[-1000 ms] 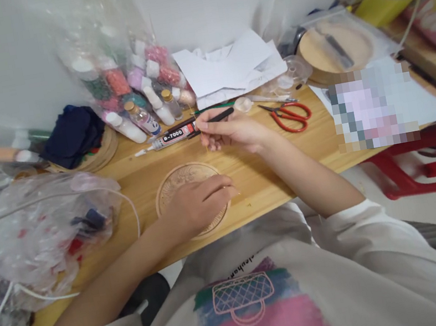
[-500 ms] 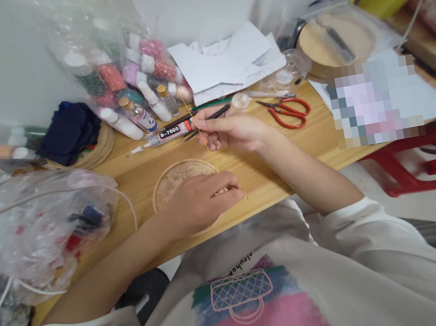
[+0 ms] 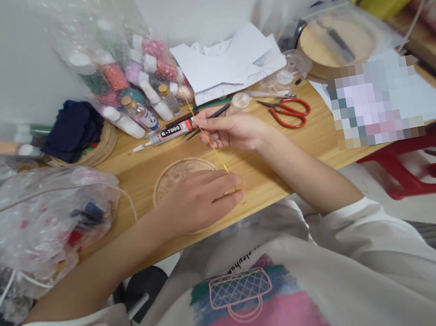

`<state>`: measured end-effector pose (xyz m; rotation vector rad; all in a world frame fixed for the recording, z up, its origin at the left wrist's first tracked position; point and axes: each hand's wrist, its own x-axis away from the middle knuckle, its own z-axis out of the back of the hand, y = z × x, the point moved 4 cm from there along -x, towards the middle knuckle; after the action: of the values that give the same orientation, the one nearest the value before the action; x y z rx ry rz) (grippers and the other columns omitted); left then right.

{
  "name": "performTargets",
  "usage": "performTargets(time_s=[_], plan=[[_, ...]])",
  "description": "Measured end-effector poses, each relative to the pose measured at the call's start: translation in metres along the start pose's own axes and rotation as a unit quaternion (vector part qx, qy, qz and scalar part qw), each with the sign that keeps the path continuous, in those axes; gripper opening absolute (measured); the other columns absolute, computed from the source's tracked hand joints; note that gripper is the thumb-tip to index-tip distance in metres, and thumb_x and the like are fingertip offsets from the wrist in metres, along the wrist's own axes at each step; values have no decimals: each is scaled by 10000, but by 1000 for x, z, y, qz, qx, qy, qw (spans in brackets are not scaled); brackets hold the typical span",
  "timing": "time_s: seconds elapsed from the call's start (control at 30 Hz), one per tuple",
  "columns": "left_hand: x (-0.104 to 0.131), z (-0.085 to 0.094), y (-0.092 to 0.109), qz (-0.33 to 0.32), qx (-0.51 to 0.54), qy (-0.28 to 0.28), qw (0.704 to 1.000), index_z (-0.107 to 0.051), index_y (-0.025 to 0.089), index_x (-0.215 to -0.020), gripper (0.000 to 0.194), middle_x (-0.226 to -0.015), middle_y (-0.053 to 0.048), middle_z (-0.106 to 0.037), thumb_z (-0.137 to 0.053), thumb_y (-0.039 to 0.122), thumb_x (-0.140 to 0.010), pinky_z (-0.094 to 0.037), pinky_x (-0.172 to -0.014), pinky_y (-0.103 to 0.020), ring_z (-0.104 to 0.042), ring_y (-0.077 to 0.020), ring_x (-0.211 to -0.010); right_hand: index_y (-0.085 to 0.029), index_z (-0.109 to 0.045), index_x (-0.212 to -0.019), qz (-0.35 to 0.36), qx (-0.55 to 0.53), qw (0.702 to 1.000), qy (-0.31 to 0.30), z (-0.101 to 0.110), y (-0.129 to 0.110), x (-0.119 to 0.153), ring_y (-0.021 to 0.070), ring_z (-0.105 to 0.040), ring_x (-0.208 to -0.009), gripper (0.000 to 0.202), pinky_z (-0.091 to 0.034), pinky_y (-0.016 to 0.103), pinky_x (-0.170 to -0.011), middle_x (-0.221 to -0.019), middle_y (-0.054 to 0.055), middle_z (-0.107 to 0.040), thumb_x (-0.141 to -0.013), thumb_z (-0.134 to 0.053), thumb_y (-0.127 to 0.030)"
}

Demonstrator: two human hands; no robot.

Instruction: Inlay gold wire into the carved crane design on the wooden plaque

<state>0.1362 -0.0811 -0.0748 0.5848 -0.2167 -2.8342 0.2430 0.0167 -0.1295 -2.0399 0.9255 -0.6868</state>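
A thin yellow strand (image 3: 216, 153) runs slantwise between my two hands. My right hand (image 3: 226, 128) pinches its upper part between thumb and forefinger, the other fingers curled. Lower down, my left hand (image 3: 203, 199) is closed on the strand's lower part near the table's front edge. Partly under my left hand lies a round carved wooden disc (image 3: 177, 171). Just left of my right fingertips is a B-7000 glue tube (image 3: 170, 132), and a black pen-like tool (image 3: 218, 111) lies behind that hand.
Red-handled scissors (image 3: 289, 112) lie to the right. Bottles (image 3: 144, 113), bagged jars and white papers (image 3: 230, 68) line the back. At left are a plastic bag (image 3: 42, 216), a cable and dark blue fabric (image 3: 71, 131); a blurred patch covers papers at right.
My left fingers have closed together, and the yellow strand between the hands now slants further right at its lower end. My right hand has barely moved.
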Motion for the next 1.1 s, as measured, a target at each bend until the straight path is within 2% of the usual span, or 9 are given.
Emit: performTargets(time_s=[0.13, 0.37, 0.5, 0.7, 0.87, 1.0, 1.1], plan=[[0, 4, 6, 7, -6, 25, 1000, -639, 159, -957, 156, -950, -10, -745, -486, 161, -990, -524, -790, -237, -686, -112, -871, -151, -567, -772, 1, -7, 1000, 6, -1, -2, 2, 24, -539, -428, 147, -424, 97, -430, -536, -59, -633, -850, -687, -184], [4, 7, 13, -51, -53, 19, 997, -651, 147, -980, 208, -964, -17, -760, -444, 143, -1001, -565, -803, -273, -699, -137, -888, -152, -586, -766, 27, 11, 999, 31, 2, -5, 5, 45, -554, -428, 146, -413, 116, -421, -536, -36, -650, -816, -712, -205], [13, 5, 6, -31, -52, 20, 998, -659, 141, -962, 251, -924, -31, -761, -413, 152, -1011, -577, -786, -260, -706, -135, -847, -158, -594, -758, 79, 66, 993, 60, 7, -7, 6, 56, -569, -443, 229, -407, 129, -420, -566, -26, -669, -761, -768, -308], [32, 3, -6, 28, -47, 9, 998, -654, 146, -1041, 299, -1013, -65, -751, -356, 150, -1026, -573, -839, -270, -698, -145, -945, -169, -611, -771, 152, 109, 976, 109, 9, -10, 7, 55, -583, -450, 372, -433, 146, -434, -578, -32, -681, -672, -815, -464], [36, 2, -5, 46, -6, 24, 999, -640, 139, -1040, 279, -1013, -64, -751, -361, 161, -1029, -577, -826, -283, -701, -153, -947, -177, -603, -728, 141, 104, 979, 102, 3, -9, 8, 62, -587, -439, 425, -441, 157, -431, -556, -40, -671, -616, -832, -517], [37, 0, 1, 44, 10, 42, 998, -639, 149, -1008, 248, -989, -40, -758, -393, 127, -1011, -576, -808, -266, -704, -141, -920, -176, -600, -727, 117, 107, 984, 85, -3, -6, 9, 60, -588, -434, 416, -436, 151, -425, -545, -46, -666, -626, -829, -509], [38, -4, 2, 49, 23, 34, 998, -647, 158, -990, 240, -995, -22, -760, -411, 120, -1003, -566, -816, -246, -705, -130, -922, -175, -602, -738, 107, 101, 986, 80, -5, -4, 8, 58, -585, -428, 411, -435, 145, -419, -535, -50, -665, -622, -837, -493]])
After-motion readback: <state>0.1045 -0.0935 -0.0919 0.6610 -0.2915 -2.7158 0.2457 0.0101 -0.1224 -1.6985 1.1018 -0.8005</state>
